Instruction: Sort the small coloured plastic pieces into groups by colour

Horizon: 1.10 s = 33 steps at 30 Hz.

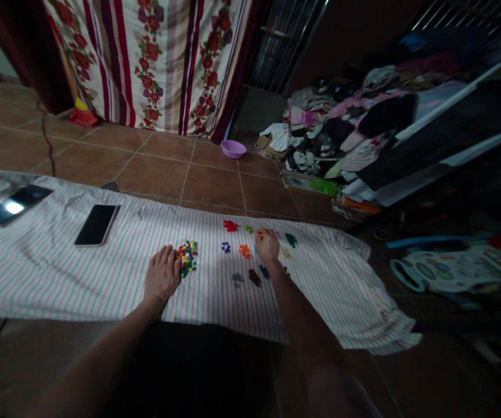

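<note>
My left hand (163, 276) lies flat on the striped cloth (141, 278), fingers stretched out beside a mixed pile of small coloured pieces (187, 258). To the right, my right hand (268, 245) is closed in a pinch over the sorted groups, with a tiny yellow-orange piece (260, 234) at its fingertips. Around it lie red pieces (230, 225), light green pieces (248, 229), blue pieces (226, 248), orange pieces (244, 251) and dark green pieces (291, 239). Nearer me are grey pieces (237, 279) and brown pieces (255, 277). My right hand and forearm partly hide other groups.
A phone (97, 225) and a dark, shiny flat device (15, 205) rest on the cloth at the left. Beyond the cloth's far edge, a purple basin (233, 149) stands on the tiled floor. Heaped clothes (320, 128) and a pale plastic item (446, 267) are at the right.
</note>
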Available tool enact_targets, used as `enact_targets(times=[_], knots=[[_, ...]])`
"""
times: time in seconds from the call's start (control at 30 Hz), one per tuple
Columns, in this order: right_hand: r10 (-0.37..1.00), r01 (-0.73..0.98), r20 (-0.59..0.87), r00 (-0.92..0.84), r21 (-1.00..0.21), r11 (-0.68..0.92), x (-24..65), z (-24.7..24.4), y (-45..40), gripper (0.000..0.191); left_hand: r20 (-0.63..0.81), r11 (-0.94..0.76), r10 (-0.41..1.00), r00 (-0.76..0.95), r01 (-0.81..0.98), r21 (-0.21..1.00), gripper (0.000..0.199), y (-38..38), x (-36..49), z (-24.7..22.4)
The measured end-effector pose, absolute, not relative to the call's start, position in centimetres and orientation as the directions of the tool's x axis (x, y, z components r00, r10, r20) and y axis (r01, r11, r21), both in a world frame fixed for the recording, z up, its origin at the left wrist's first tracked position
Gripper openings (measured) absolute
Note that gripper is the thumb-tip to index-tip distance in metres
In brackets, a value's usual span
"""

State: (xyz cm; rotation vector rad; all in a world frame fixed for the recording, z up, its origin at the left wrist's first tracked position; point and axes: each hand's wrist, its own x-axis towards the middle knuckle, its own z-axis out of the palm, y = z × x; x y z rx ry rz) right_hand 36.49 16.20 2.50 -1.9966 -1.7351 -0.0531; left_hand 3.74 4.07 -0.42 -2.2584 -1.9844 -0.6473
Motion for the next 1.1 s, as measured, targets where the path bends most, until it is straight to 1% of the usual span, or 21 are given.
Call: enact_targets(times=[0.1,0.2,0.3,0.4,0.53,0.8,0.97,1.1], knots=[[0.92,0.915,0.371,0.124,-0.401,0.038,34.0,2.2,15.6,0.024,0.348,-0.161,0.935,0.073,0.96,0.231,0.049,4.1,3.8,-0.4],[0.926,0.852,0.378,0.015,-0.489,0.186,30.8,1.6,14.8,0.023,0.348,-0.142,0.936,0.047,0.957,0.253,0.048,4.1,3.9,-0.5],[0.929,0.767,0.356,-0.104,-0.566,0.303,27.4,1.0,13.9,0.021,0.338,-0.13,0.941,0.032,0.953,0.273,0.048,4.1,3.9,-0.4],[0.923,0.705,0.32,-0.216,-0.603,0.374,24.1,0.4,13.0,0.022,0.325,-0.151,0.944,0.055,0.949,0.277,0.048,4.1,3.8,-0.3],[0.918,0.706,0.269,-0.292,-0.586,0.397,20.9,0.1,12.5,0.026,0.338,-0.171,0.939,0.068,0.943,0.284,0.047,4.0,3.7,-0.4],[0.933,0.796,0.133,-0.335,-0.49,0.356,19.0,0.8,13.2,0.035,0.368,-0.173,0.929,0.044,0.93,0.323,0.045,4.2,3.7,-0.8],[0.921,0.791,0.149,-0.36,-0.475,0.386,19.4,0.8,13.3,0.028,0.36,-0.152,0.933,0.024,0.93,0.333,0.047,4.2,3.8,-0.6],[0.912,0.771,0.155,-0.381,-0.491,0.405,19.6,0.6,13.2,0.022,0.344,-0.134,0.939,0.015,0.936,0.324,0.048,4.2,3.9,-0.4]])
